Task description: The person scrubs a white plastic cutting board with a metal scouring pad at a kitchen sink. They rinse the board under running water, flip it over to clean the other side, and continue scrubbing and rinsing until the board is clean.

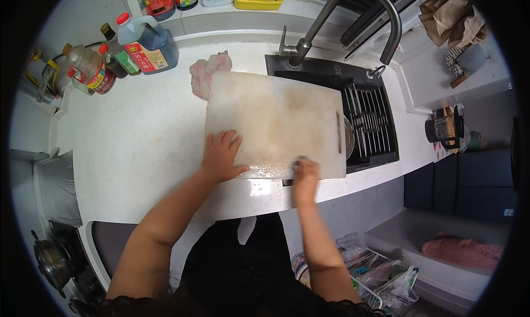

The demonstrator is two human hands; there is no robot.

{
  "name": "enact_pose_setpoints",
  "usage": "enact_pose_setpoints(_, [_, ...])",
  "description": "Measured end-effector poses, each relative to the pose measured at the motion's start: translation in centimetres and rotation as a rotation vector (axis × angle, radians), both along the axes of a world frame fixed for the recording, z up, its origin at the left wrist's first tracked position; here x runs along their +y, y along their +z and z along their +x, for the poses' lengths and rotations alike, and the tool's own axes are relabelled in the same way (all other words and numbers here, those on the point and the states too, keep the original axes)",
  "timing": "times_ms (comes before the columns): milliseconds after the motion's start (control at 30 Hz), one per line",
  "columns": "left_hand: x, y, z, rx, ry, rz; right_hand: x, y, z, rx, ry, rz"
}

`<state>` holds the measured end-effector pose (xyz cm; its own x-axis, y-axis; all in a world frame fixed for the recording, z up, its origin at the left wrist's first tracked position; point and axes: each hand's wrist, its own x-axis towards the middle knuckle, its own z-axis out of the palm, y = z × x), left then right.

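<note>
A large whitish cutting board (270, 115) with brownish stains lies flat, partly on the counter and partly over the black sink. Its handle slot is at the right end. My left hand (220, 158) rests on the board's near left corner, open, with fingers spread. Near the front edge, my right hand (306, 179) is closed on a small dark scouring pad (301, 161) against the board; motion blurs it. The surface between my hands looks wet. A greyish-pink cloth (208, 73) lies bunched at the board's far left corner.
The black sink (389, 135), with a metal rack (367, 118) and grey faucet (326, 24), is at the right. Bottles and a large jug (148, 46) stand at the back left. A dark pot (53, 259) sits low left. Bagged items fill a white rack (375, 275) below right.
</note>
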<state>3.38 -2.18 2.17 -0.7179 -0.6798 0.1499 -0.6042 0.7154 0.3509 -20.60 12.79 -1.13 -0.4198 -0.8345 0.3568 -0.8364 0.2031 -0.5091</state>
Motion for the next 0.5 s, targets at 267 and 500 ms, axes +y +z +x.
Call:
enact_pose_setpoints(267, [-1.3,3.7,-0.1,-0.389,-0.063,0.160,1.8,-1.4,2.2,0.030,-0.150,-0.018])
enact_pose_setpoints(500, [-1.1,4.4,-0.2,-0.484,-0.020,0.206,3.3,0.1,-2.5,-0.270,-0.287,-0.038])
